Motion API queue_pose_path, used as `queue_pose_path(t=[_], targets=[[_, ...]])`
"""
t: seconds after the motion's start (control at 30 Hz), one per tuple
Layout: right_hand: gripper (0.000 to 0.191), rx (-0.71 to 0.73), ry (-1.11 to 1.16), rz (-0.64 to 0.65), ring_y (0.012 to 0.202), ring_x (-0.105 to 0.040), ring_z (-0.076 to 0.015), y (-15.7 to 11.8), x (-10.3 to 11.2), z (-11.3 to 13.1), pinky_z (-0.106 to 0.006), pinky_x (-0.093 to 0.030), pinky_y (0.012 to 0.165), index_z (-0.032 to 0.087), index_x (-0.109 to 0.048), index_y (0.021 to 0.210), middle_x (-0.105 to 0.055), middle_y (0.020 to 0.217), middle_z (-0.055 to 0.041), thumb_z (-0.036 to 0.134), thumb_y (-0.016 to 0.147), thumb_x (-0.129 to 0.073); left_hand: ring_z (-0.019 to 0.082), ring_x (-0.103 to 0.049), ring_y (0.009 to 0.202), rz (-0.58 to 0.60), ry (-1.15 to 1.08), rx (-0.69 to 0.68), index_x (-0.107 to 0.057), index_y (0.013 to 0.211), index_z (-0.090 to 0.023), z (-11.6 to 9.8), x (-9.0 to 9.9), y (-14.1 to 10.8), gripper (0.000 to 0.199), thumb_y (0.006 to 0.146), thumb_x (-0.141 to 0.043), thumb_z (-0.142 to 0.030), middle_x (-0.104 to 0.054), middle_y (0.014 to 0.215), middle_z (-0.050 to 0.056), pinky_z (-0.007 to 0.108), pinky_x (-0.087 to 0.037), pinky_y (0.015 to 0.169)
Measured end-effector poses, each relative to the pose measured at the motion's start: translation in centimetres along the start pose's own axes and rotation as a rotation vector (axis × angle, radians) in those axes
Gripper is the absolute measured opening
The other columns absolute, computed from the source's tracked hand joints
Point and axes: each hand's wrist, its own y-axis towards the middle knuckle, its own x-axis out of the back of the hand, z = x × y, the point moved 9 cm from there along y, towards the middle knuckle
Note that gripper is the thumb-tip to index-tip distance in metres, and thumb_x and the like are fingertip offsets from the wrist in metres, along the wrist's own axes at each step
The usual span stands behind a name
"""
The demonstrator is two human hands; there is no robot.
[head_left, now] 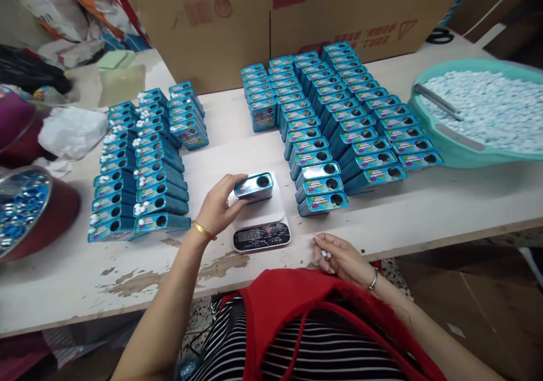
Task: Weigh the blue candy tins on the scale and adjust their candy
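My left hand (221, 201) grips one end of a blue candy tin (253, 187), thumb on the near side and fingers on the far side. The tin has a round dark opening on top and sits on, or just over, the white plate of a digital kitchen scale (262, 237). Its display appears to read about 1535, though the digits are small. Near the table's front edge, my right hand (339, 255) is curled with a few small white candies (326, 254) at its fingers. Part of that palm is hidden.
Rows of blue tins (324, 124) stand to the right. More tins (144, 166), many with white candies on top, stand left. A turquoise basin (475, 154) of pale candies holds a metal scoop (436, 99). A dark red bowl (63, 200) and a large cardboard box (237, 42) border the table.
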Motion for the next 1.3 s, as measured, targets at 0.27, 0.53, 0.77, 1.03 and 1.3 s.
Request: queue_pose_path(t=[0.27,0.53,0.77,1.03,1.3], targets=[[0.041,0.032,0.01,0.031,0.044,-0.042,-0.0053,-0.1,0.0,0.1,-0.017,-0.027,0.041,0.016,-0.053,0.086,-0.055,0.062,0.0019,0.051,0.074,-0.07,0.02,-0.057,0.105,-0.131,-0.05,0.094,-0.045,0.129,-0.019,0.4,3.7,-0.5,0.057,0.08,-0.064,-0.044,-0.058,0.116,0.01,0.039,-0.048,0.094],[0.042,0.07,0.087,0.01,0.046,-0.045,-0.0067,-0.2,0.1,0.1,-0.017,-0.029,0.041,0.015,-0.055,0.084,-0.056,0.063,0.0002,0.051,0.07,-0.073,0.016,-0.062,0.095,-0.23,-0.116,0.179,-0.053,0.121,-0.018,2.6,5.6,-1.5,0.041,0.085,-0.059,-0.036,-0.061,0.106,0.007,0.034,-0.052,0.088],[0.037,0.112,0.14,0.021,0.049,-0.048,-0.0068,0.2,0.6,-0.3,-0.017,-0.032,0.041,0.014,-0.059,0.087,-0.06,0.07,-0.0019,0.044,0.072,-0.074,0.015,-0.063,0.09,-0.175,-0.132,0.148,-0.054,0.12,-0.019,2.4,4.1,-1.2,0.038,0.085,-0.059,-0.034,-0.062,0.104,0.006,0.032,-0.053,0.083],[0.046,0.052,0.143,-0.021,0.054,-0.055,-0.0083,0.2,0.5,-0.9,-0.016,-0.039,0.044,0.013,-0.057,0.092,-0.063,0.073,-0.0029,0.046,0.068,-0.077,0.018,-0.059,0.099,-0.074,-0.123,0.086,-0.046,0.128,-0.02,1.3,2.0,-0.1,0.053,0.082,-0.063,-0.04,-0.059,0.111,0.009,0.035,-0.049,0.087],[0.058,0.028,0.172,-0.033,0.046,-0.055,-0.0082,1.5,-0.5,-1.2,-0.013,-0.036,0.037,0.013,-0.053,0.083,-0.062,0.063,-0.0022,0.058,0.058,-0.079,0.019,-0.055,0.088,-0.053,0.178,0.009,-0.05,0.113,-0.019,2.9,0.7,7.6,0.033,0.084,-0.056,-0.033,-0.059,0.096,0.006,0.033,-0.045,0.078]])
